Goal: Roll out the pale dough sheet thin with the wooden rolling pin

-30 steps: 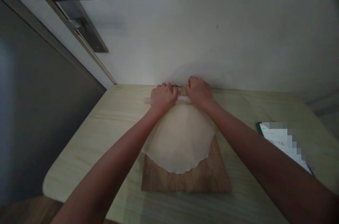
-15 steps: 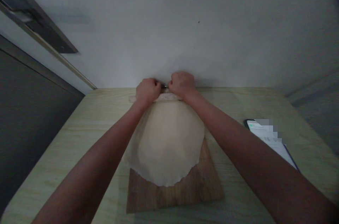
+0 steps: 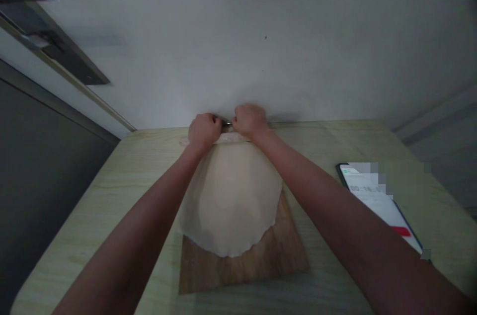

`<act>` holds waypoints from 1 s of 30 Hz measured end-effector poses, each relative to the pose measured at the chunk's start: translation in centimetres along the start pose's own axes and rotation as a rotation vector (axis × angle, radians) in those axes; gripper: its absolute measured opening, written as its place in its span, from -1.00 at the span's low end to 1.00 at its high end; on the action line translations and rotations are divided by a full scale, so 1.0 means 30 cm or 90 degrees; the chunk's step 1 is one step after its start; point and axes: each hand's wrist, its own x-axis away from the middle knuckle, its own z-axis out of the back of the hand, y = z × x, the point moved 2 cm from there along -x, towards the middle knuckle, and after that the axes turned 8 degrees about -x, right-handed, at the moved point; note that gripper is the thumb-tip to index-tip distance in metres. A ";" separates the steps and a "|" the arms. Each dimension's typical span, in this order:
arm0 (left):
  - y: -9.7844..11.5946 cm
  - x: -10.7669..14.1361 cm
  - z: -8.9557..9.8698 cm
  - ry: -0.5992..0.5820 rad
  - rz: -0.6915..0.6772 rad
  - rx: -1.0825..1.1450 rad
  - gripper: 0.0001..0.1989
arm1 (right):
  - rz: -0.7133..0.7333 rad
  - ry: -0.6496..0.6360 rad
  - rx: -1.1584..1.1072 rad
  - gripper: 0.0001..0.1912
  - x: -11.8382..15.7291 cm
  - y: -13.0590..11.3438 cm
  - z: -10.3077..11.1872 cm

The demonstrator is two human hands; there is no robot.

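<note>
Dough sheet (image 3: 231, 200), thin, ragged-edged, on a wooden board (image 3: 246, 270), lies nearer than the left hand (image 3: 204, 129) and right hand (image 3: 250, 118), both curled closed, any contents hidden.

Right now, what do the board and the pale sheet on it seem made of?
Board: likely wood, dull brown, with streaky grain. Pale sheet: possibly dough, matte and smooth, judging by its thin, uneven edge; fabric can't be ruled out.
</note>
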 end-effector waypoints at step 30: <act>-0.030 0.412 0.041 0.122 -0.097 -0.039 -0.54 | -0.046 0.110 -0.008 -0.56 0.403 -0.131 0.012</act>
